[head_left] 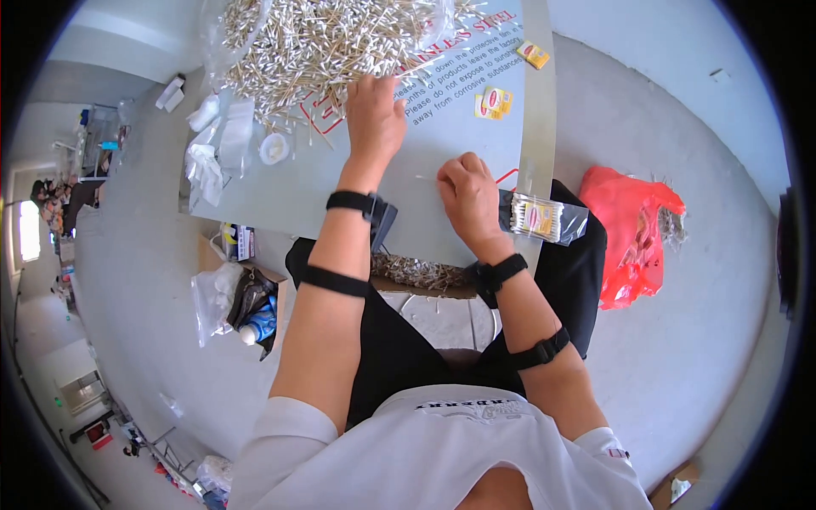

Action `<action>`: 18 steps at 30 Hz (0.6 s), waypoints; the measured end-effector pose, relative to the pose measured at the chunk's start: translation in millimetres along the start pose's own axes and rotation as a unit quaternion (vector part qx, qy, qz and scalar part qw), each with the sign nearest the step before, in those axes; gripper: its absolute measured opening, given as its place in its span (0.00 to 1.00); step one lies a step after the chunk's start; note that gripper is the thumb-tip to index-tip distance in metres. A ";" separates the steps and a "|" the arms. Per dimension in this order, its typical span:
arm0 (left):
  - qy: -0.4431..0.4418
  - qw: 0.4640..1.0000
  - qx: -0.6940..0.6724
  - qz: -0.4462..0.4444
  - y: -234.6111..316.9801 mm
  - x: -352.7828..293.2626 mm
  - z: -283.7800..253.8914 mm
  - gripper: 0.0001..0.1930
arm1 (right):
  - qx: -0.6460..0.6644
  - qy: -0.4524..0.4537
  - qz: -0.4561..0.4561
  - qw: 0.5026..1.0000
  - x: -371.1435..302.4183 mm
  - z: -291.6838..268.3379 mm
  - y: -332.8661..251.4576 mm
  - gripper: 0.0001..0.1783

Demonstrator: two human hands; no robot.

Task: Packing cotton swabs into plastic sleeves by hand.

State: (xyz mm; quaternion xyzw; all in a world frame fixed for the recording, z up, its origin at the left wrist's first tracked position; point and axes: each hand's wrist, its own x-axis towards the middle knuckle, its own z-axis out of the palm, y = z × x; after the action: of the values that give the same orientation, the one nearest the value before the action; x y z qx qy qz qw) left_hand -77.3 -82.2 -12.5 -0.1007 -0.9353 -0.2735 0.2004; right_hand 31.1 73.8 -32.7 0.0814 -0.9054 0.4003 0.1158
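A big heap of cotton swabs (314, 51) covers the far part of the table. My left hand (374, 119) reaches to the heap's near edge, its thumb apart from the bent fingers; its fingertips are partly hidden among the swabs. Closer to me, my right hand (470, 194) is curled above the table, and a thin white swab stick (425, 178) shows at its fingertips. Right beside that hand, a pack of swabs (537, 217) with a yellow label lies on dark plastic film at the table's near right edge.
Yellow cards (493, 103) lie at the table's right, another card (533, 54) farther off. A small white cup (273, 149) stands beside clear plastic bags (236, 136). Swabs fill a box (421, 273) below the table edge. A red bag (625, 238) sits to the right.
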 end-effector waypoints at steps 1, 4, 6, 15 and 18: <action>0.043 0.992 0.095 0.066 5.5 14.3 4.8 0.14 | -0.006 0.000 0.001 1.000 -2.7 -2.8 1.6 0.06; 0.016 0.981 0.183 0.067 -0.7 39.8 15.1 0.10 | 0.022 0.001 -0.015 1.000 -4.2 -5.6 -1.1 0.05; -0.010 0.978 0.199 0.057 -6.3 44.9 19.0 0.07 | 0.056 0.005 -0.049 0.997 -5.3 -7.0 0.8 0.06; -0.101 0.992 0.078 0.021 5.1 -11.0 -7.3 0.01 | 0.069 -0.010 -0.043 0.997 -8.4 -11.6 10.8 0.08; -0.083 0.996 0.023 0.003 -0.3 -33.1 -13.6 0.05 | 0.103 -0.005 -0.016 0.995 -8.7 -11.5 5.1 0.10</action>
State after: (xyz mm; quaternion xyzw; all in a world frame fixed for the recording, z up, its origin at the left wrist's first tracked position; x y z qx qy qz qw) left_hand -43.3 -92.6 -16.4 -0.1211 -0.9546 -0.2419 0.1248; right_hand 39.9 86.2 -31.2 0.1088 -0.8587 0.4888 0.1090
